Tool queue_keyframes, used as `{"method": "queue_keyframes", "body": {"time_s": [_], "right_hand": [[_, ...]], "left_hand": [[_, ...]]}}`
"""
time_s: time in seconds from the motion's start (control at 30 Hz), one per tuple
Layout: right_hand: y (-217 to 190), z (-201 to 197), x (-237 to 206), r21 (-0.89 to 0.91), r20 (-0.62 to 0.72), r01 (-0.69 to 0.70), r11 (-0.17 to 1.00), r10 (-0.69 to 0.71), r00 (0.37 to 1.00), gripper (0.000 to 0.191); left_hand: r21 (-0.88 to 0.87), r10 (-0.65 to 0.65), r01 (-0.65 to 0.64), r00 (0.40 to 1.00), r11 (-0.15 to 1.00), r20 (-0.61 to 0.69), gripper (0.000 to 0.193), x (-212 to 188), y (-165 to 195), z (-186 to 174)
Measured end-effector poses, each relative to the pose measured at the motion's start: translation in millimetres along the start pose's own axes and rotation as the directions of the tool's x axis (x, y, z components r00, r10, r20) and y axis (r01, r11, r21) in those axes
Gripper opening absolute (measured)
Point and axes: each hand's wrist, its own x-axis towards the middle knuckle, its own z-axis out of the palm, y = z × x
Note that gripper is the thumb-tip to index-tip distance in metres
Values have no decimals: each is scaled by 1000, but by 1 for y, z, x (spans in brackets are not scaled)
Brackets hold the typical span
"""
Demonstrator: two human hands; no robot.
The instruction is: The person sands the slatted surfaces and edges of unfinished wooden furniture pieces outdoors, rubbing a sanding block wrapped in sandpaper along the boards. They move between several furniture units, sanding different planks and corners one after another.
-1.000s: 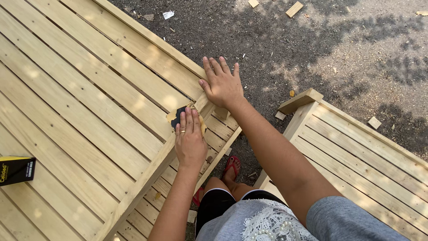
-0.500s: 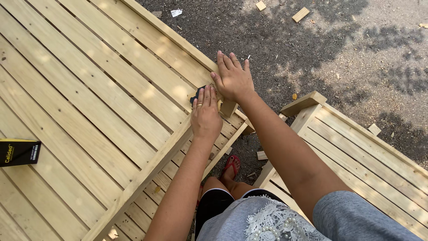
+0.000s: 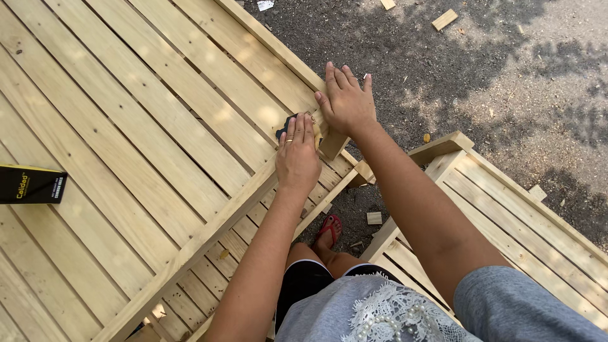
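1. Outdoors, dirt ground [image 3: 506, 69] with wood offcuts; landmark is the slatted pale-wood panel [image 3: 126, 158] filling the view's left.
2. Nearest: person's knees and a red sandal [image 3: 329, 227], in the gap just right of the panel's edge rail.
3. Left hand [image 3: 296, 158] lies flat on that rail, fingers pressing a small dark sanding pad [image 3: 285, 126] against the wood. Pinning it, not wrapped round it.
4. Right hand [image 3: 345, 101], just beyond on the panel's far corner, is spread flat, grasping nothing, bracing.
5. Black box [image 3: 31, 183] lies well left on the slats.
6. Risk: pad skids off the rail edge, bare fingertips catch splinters; panel could shift if the brace slackens.
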Motion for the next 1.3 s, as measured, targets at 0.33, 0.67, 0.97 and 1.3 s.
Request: {"method": "queue_keyframes", "body": {"time_s": [0.33,0.67,0.97,1.3], "right_hand": [[-4,3,4,4,-11,-19,1000,19,1000,75],[0,-2,-1,16,-26,27,1000,-27,999,74],[-5,-2,-1,-16,52,-20,1000,21,998,74],[-5,-4,-6,-9,15,-15,1000,15,1000,74]], "left_hand": [[152,-115,115,993,982,-10,75,-107,-68,-21],[59,-29,24,996,998,90,76,-74,-33,-19],[87,23,-29,997,996,69,69,-33,-22,6],[44,-18,14,997,999,75,69,-86,-35,-24]]}}
